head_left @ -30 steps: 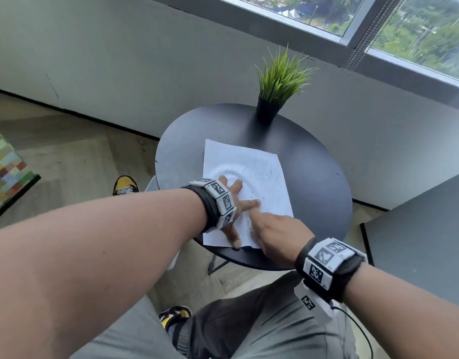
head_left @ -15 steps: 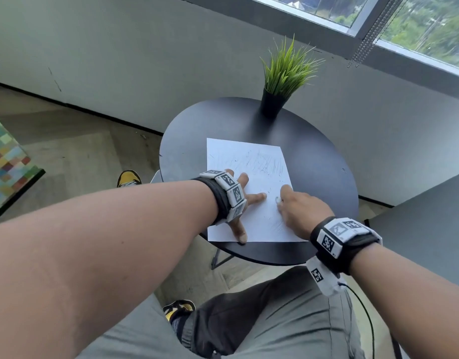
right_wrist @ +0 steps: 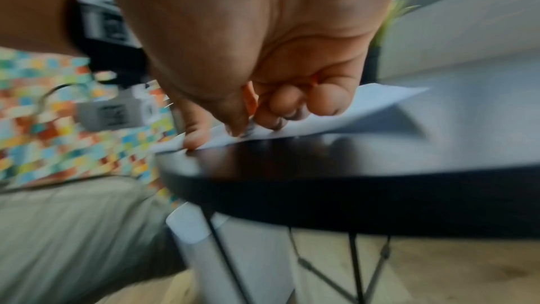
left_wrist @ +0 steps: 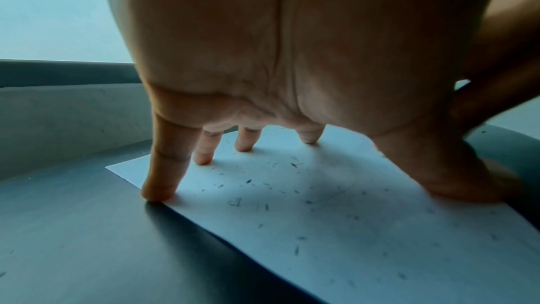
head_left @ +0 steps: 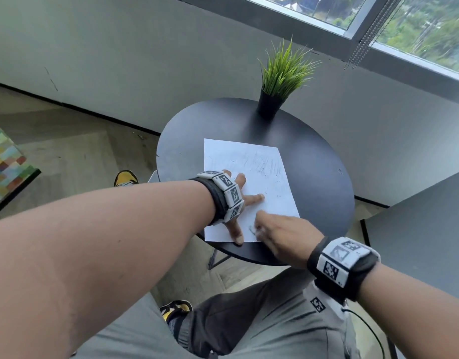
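Note:
A white sheet of paper with faint pencil marks lies on a round black table. My left hand presses it flat with straight, spread fingers near its left edge; the left wrist view shows the fingertips planted on the paper, which is dotted with dark crumbs. My right hand is at the sheet's near edge, just right of the left thumb. Its curled fingers pinch a small whitish eraser against the paper. The right wrist view is blurred; the eraser is barely visible there.
A potted grass plant stands at the table's far edge by the wall under the window. A grey surface lies to the right and a multicoloured checked object to the left. My legs are just below the near table rim.
The right hand went from the paper's near edge out to its right edge, then back to the near edge beside the left thumb. The left hand kept pressing the same spot.

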Motion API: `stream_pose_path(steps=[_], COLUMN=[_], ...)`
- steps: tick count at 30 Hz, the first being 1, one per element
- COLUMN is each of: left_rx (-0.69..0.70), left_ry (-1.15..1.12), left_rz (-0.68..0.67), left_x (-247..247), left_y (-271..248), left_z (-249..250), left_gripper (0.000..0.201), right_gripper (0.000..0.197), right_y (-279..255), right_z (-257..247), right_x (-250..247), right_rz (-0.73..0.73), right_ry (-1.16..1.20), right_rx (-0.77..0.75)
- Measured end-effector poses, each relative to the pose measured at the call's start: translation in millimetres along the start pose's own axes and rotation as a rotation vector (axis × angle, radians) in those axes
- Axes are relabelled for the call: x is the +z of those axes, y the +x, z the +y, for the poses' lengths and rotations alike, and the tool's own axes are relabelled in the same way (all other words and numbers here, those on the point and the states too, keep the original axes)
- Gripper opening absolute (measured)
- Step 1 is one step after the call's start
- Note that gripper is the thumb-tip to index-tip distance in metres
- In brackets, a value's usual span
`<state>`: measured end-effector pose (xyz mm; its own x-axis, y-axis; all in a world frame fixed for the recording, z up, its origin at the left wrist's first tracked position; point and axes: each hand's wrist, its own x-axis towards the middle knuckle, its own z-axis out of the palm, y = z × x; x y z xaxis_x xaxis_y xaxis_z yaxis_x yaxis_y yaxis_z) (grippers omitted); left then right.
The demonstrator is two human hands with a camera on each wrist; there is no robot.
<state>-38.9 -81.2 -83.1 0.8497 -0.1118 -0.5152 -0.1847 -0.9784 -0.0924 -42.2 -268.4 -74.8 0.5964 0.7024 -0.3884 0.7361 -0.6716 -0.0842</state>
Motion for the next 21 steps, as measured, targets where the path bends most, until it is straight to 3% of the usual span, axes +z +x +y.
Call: stream_pose_path(steps=[3, 5, 9, 14, 18, 19, 21], left_rx=[0.005, 0.001, 0.000, 0.005, 0.008, 0.006, 0.016], left_ry=[0.005, 0.005, 0.012, -0.002, -0.004, -0.012, -0.028], left_rz=[0.007, -0.004, 0.004, 0.005, 0.001, -0.008, -0.010], left_x=[-1, -2, -3, -2, 1, 2, 4], left_y=[0, -2, -2, -2, -1, -1, 1], left_z=[0, 1, 1, 0, -1, -2, -3], left_gripper=[0.129, 0.129, 0.129, 0.130, 0.130, 0.129, 0.129], right_gripper=[0.023, 0.022, 0.014, 0.021, 0.015, 0.016, 0.020], right_y=[12, 9, -13, -4, -16, -15, -4], right_z=[33, 29, -12, 26, -13, -13, 11], right_x=[-9, -5, 9, -2, 9, 10, 5], right_rz=[0.073, 0.105, 0.005, 0.084, 0.029, 0.014, 0.042], right_ry=[0.036, 0.034, 0.050, 0.046, 0.041, 0.059, 0.108], right_rx=[0.241, 0.222, -0.039, 0.228, 0.020, 0.035, 0.222])
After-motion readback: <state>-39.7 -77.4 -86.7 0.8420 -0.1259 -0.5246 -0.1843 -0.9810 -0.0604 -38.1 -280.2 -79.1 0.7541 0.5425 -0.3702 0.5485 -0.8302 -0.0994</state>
